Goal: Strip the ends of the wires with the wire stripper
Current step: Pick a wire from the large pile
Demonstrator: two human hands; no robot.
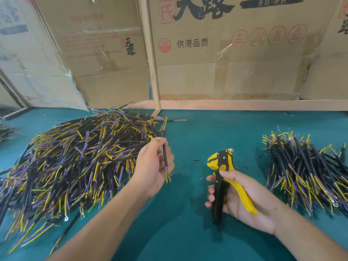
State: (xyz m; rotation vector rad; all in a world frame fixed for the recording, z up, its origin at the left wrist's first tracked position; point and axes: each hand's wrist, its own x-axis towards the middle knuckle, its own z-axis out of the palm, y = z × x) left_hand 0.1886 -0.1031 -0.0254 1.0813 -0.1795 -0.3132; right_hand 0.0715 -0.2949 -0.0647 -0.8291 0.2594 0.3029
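Right hand: right hand [243, 202] curls around the 2 handles of the wire stripper [224, 178], thumb on top near the pivot; the handles stand apart, so the grip reads as not squeezed
Wire stripper: yellow and black, head pointing up and away from the person, jaws apart and holding nothing, well apart from the wire
Left hand: left hand [152, 168] pinches 1 black cable [165, 155] between thumb and fingers, roughly upright; the other fingers are loosely curled
Cable ends: the lower end fans into thin yellow, blue and purple cores beside the palm; the upper end sticks out above the fingers; whether either end is bare cannot be told
Risk, misfeed: the thin cores splay, so 1 may miss the jaws and stay unstripped
Risk, slip: a light pinch may let the cable pull through the fingers when the jaws bite
Risk, fingers: fingertips sit near the cable end; feeding it too short brings them near the jaws
Table [188, 232]: green surface; small offcuts [196, 159] lie near the stripper head
Left pile [71, 159]: large heap of cables, likely unprocessed
Right pile [308, 172]: smaller heap, likely finished; mixing the 2 would cost rework
Cardboard [226, 53]: flattened boxes stand behind the table
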